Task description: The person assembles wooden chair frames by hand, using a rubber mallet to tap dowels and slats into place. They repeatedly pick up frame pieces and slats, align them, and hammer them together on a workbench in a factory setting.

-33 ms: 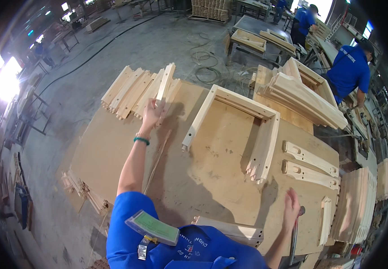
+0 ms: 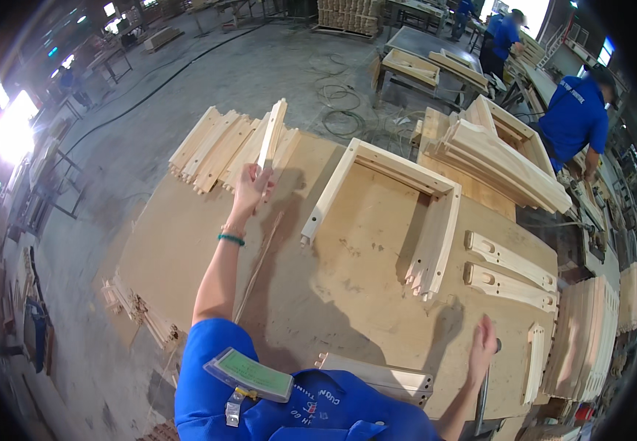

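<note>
My left hand (image 2: 251,189) is closed around the lower end of a pale wooden strip (image 2: 272,134), raised at a slant over a row of similar wooden strips (image 2: 212,151) at the far left of the table. My right hand (image 2: 482,347) is above the near right part of the table, fingers stretched upward. Beside and partly behind it is a dark rod-like tool (image 2: 481,400); its far end is mostly hidden by the hand. Between my hands, a three-sided wooden frame (image 2: 406,167) lies with its opened side toward me.
Two slotted wooden pieces (image 2: 509,287) lie right of the frame, near a short slat (image 2: 534,364). Stacked curved boards (image 2: 583,338) stand at the right edge. Another wooden board (image 2: 384,378) lies close to my body. A co-worker in blue (image 2: 572,114) stands beyond at the right.
My right hand has shifted slightly right and down, covering more of the dark tool's end. My left hand, with the strip, has barely moved.
</note>
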Tool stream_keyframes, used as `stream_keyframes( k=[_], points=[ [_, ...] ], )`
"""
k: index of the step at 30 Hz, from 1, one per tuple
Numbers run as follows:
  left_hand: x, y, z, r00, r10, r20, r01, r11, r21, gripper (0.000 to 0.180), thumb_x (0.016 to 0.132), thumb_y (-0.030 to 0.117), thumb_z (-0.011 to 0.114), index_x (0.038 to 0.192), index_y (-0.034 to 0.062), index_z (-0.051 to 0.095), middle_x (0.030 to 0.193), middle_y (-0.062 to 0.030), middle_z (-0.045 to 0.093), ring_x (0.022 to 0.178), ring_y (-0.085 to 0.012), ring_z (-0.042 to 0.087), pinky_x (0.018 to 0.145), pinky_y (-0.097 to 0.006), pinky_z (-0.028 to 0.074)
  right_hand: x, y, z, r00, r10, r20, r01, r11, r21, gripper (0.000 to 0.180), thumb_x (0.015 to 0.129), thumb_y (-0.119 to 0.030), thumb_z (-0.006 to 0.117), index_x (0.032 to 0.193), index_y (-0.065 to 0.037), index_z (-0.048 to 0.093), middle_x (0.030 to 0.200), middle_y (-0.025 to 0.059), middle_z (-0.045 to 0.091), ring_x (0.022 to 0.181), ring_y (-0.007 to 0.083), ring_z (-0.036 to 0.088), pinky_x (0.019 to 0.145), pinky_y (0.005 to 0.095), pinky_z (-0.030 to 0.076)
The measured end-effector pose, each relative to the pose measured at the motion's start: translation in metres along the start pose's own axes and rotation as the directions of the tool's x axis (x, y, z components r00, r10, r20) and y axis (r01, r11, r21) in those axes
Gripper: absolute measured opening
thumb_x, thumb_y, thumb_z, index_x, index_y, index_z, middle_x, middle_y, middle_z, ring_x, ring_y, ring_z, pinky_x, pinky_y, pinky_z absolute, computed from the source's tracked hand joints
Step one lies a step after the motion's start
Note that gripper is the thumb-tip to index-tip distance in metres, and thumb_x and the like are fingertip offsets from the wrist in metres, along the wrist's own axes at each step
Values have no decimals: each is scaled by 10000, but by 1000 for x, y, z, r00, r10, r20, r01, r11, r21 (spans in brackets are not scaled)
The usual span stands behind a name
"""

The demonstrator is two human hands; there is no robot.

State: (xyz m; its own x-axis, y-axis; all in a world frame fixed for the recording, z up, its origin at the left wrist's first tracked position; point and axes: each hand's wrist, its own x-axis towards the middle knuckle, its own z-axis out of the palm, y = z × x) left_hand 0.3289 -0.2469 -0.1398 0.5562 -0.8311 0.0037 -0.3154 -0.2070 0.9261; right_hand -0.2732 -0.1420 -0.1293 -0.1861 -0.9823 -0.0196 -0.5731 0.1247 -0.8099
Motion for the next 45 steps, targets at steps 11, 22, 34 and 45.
stream_keyframes(
  k=[11, 22, 34, 45],
  points=[
    [-238, 114, 35, 873, 351, 337, 24, 660, -751, 425, 929, 203, 588, 1279, 21, 432, 1121, -90, 583, 1043, -196, 574, 921, -328, 453, -37, 164, -100, 996, 40, -81, -82, 784, -615, 646, 909, -401, 573, 1379, 0, 386, 1397, 261, 397, 1294, 418, 384, 1056, 485, 343],
    [-397, 109, 110, 942, 188, 279, 53, 737, -674, 628, 893, 50, 618, 1409, 77, 260, 1181, -74, 548, 1270, -263, 449, 1089, -420, 307, -140, 41, 44, 376, -641, 669, 889, 453, -65, 965, 697, -536, 727, 1482, -211, 272, 1500, 189, 212, 1373, 340, 265, 1123, 567, 183],
    [-389, 132, 146, 882, 293, 368, -27, 812, -583, 683, 876, -4, 591, 1432, 54, 201, 1397, -182, 418, 1313, -248, 388, 1109, -370, 286, -73, 32, 75, 386, -780, 493, 916, 389, -101, 512, 811, -487, 641, 1220, -180, 615, 1450, 149, 358, 1382, 302, 272, 1147, 508, 183],
    [-378, 89, 214, 816, 249, 521, 174, 754, -633, 614, 883, 6, 600, 1402, 126, 293, 1372, -116, 461, 1254, -190, 447, 1067, -369, 372, -121, 116, -131, 920, -386, -76, 363, 907, -213, 335, 836, -115, 644, 1165, -59, 612, 1206, 172, 576, 1128, 353, 542, 945, 416, 443]
  ],
)
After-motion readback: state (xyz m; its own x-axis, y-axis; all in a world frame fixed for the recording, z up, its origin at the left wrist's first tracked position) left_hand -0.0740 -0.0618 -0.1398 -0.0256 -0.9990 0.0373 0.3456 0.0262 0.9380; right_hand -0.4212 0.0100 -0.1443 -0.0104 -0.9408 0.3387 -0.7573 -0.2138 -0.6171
